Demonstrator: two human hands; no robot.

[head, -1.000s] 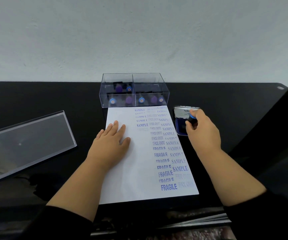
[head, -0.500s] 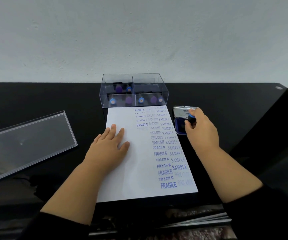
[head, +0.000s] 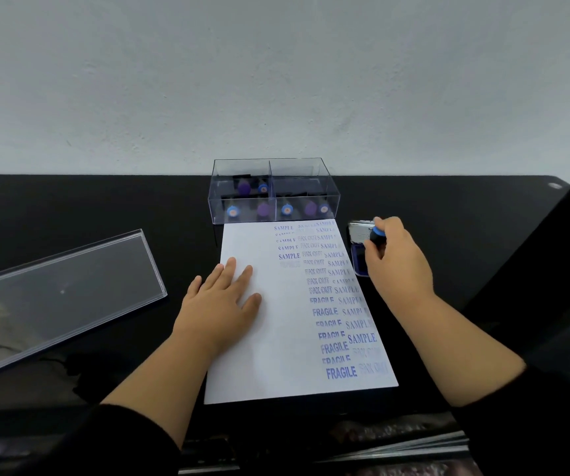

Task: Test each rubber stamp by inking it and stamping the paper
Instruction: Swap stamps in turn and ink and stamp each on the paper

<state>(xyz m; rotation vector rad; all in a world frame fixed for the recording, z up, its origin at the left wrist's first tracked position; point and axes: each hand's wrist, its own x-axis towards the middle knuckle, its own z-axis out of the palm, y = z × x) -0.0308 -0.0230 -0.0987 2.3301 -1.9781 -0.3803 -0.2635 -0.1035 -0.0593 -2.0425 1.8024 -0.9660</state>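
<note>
A white paper sheet (head: pixel 276 341) lies on the black table, its right half covered with blue SAMPLE, FAX OUT and FRAGILE prints. My left hand (head: pixel 220 302) rests flat on the sheet's left side with fingers straight. My right hand (head: pixel 398 261) grips a black stamp with a blue top (head: pixel 377 235) and holds it down over the open blue ink pad (head: pixel 359 261) just right of the paper. The stamp's face is hidden by my fingers.
A clear divided box (head: pixel 273 190) with several blue and purple stamps stands behind the paper. Its clear lid (head: pixel 60 293) lies at the left. A dark panel (head: pixel 551 269) rises at the right edge.
Both hands stay where they were: the right one keeps the stamp over the ink pad, the left one stays flat on the paper. Only the view shifts slightly.
</note>
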